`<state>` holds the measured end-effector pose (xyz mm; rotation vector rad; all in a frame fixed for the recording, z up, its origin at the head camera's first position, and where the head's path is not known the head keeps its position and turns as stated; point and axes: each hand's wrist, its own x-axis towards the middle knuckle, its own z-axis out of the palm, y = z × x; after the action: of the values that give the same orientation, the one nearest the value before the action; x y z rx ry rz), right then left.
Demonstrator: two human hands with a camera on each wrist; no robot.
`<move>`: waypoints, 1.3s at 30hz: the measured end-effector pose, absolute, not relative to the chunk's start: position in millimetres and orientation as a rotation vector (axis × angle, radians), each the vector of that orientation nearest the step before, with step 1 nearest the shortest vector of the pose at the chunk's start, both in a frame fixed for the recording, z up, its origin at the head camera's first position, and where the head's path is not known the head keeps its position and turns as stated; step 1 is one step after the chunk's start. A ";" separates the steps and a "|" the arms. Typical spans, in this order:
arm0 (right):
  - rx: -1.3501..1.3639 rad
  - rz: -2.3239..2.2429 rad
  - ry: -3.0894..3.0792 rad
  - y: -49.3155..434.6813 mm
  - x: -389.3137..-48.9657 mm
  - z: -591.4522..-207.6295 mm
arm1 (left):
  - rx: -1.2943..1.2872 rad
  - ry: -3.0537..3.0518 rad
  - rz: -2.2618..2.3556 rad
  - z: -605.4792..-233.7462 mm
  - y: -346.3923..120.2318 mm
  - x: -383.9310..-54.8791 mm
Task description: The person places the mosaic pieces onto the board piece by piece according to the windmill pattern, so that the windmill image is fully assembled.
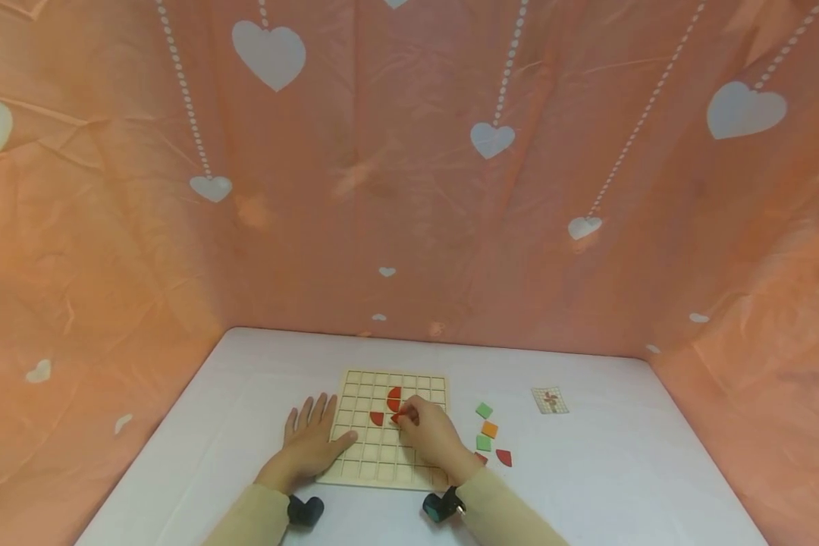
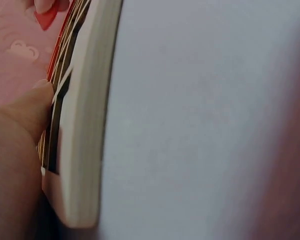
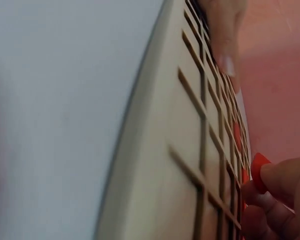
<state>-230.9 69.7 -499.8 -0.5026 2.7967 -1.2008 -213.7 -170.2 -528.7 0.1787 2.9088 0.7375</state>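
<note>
A pink cloth (image 1: 409, 227) backs my desk (image 1: 280, 371), the board (image 1: 385, 470) at 12 o'clock from me. My left hand (image 1: 310, 444), spread and grasping nothing, rests along its 9 o'clock edge; my right hand (image 1: 428, 431) pinches a red piece (image 3: 259, 164) above mid-board. I'd best square it to one cell, sparing the red pair (image 1: 394, 393) at its 12 and red quarter (image 1: 377, 418) at its 9.

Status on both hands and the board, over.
Right hand pinching red piece over grid board. Left hand spread, thumb on board. Three more red pieces on board. Right hand partly hides board, head view.
</note>
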 end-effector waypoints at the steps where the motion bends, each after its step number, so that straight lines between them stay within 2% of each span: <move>1: -0.504 -1.190 2.798 67.4 -230.6 -499.9 | 0.183 2.911 0.738 -528.0 -169.9 -213.7; 21: -0.522 -1.122 2.882 62.1 -231.0 -510.9 | 0.177 2.904 0.741 -521.8 -169.6 -209.4; 39: -0.532 -0.995 3.016 51.8 -231.8 -510.6 | 0.176 2.908 0.730 -531.0 -170.9 -214.8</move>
<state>-231.8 51.8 -510.6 -0.5324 3.0162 -0.9948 -214.8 -170.9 -531.0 0.1757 2.9084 0.7300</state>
